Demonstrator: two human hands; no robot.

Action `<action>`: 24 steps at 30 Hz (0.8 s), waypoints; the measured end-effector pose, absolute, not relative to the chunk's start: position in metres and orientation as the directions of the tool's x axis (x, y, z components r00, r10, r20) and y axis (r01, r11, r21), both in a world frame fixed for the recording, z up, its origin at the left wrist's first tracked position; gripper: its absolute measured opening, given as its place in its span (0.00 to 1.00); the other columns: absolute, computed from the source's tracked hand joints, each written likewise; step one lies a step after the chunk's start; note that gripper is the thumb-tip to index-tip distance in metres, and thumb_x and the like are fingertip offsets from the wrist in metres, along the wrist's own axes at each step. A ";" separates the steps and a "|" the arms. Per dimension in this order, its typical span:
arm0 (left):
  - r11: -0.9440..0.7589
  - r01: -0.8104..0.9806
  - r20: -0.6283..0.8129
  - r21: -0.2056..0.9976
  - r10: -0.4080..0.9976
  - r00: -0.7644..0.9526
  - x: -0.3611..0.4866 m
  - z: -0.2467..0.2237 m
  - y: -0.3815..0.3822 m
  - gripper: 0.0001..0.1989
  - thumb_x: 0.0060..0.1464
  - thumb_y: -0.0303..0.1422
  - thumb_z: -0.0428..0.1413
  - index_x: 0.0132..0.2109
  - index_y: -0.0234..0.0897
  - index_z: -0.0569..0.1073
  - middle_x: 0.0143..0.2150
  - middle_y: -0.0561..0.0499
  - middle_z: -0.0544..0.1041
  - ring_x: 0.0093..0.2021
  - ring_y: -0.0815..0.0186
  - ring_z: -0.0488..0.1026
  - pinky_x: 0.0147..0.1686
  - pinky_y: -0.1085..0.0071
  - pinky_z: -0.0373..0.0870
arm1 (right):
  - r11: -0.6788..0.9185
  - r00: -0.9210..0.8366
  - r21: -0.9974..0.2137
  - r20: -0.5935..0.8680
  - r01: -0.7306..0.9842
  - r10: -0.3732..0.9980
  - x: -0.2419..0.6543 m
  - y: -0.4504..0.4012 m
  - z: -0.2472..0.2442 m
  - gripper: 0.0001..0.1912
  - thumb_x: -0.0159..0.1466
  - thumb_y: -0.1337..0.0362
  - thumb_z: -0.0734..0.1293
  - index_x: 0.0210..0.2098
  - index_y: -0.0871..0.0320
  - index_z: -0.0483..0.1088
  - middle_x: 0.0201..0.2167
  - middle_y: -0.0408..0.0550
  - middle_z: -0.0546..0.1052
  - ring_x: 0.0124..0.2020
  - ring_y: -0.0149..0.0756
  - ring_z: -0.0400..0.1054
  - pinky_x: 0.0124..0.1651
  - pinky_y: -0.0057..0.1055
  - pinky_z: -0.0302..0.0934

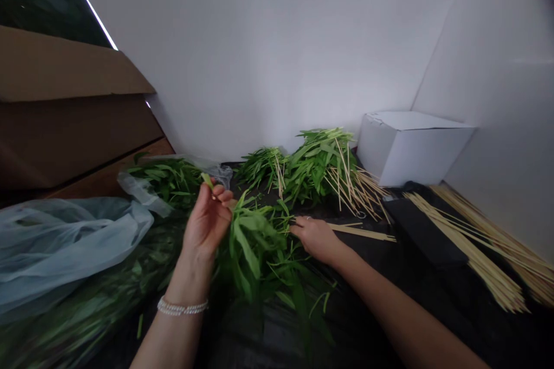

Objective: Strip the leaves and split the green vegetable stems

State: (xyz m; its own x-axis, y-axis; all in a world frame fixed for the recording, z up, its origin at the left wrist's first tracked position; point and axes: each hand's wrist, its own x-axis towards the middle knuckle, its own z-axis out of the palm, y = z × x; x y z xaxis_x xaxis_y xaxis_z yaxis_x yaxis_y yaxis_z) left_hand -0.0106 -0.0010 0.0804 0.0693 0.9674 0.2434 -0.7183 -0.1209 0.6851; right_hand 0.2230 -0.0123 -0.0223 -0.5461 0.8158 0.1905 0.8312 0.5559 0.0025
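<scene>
White wall [259,52] behind leafy greens [318,170], sticks [476,262], box [426,153].

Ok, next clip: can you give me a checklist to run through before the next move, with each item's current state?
1. Left hand has a secure hold: ok, its fingers pinch a green stem.
2. Right hand has hold of something: cannot tell; its fingertips meet the leafy greens, but the grip is hidden.
3. Spare sticks within view: ok, a stick bundle lies at the right.
4. More greens at hand: ok, some lie in a clear plastic bag at the left.
5. Dark surface free of stray pieces: not ok, loose bits of green lie near the hands.
</scene>
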 end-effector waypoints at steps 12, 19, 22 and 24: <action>-0.237 -0.130 0.270 0.963 0.843 0.464 0.006 0.100 0.012 0.10 0.51 0.34 0.63 0.41 0.35 0.77 0.36 0.46 0.81 0.37 0.66 0.76 0.40 0.72 0.70 | 0.530 -0.522 -0.014 0.154 0.848 0.839 0.221 -0.013 -0.022 0.13 0.63 0.75 0.58 0.43 0.57 0.69 0.42 0.51 0.73 0.42 0.37 0.67 0.39 0.28 0.58; -0.122 -0.841 0.431 0.527 0.891 0.140 -0.030 0.133 0.014 0.05 0.62 0.28 0.52 0.41 0.36 0.73 0.30 0.56 0.78 0.26 0.78 0.71 0.28 0.82 0.67 | 0.420 -0.401 -0.016 0.273 0.907 0.875 0.230 -0.011 -0.017 0.10 0.64 0.73 0.58 0.40 0.58 0.68 0.39 0.50 0.73 0.39 0.36 0.67 0.35 0.27 0.55; -0.116 -0.740 0.321 0.663 0.936 0.141 -0.029 0.111 0.017 0.05 0.57 0.29 0.58 0.41 0.35 0.74 0.29 0.55 0.78 0.23 0.78 0.69 0.24 0.83 0.66 | 0.362 -0.326 -0.041 0.346 0.931 0.880 0.230 -0.012 -0.016 0.10 0.68 0.70 0.55 0.40 0.58 0.67 0.37 0.49 0.73 0.36 0.35 0.68 0.33 0.27 0.53; -0.023 -0.530 0.157 0.848 0.965 0.210 -0.016 0.079 0.018 0.11 0.50 0.30 0.63 0.42 0.34 0.76 0.31 0.51 0.80 0.23 0.76 0.71 0.24 0.81 0.67 | 0.340 -0.294 -0.060 0.378 0.938 0.878 0.229 -0.013 -0.016 0.11 0.69 0.68 0.54 0.41 0.58 0.67 0.36 0.49 0.74 0.35 0.35 0.68 0.33 0.27 0.53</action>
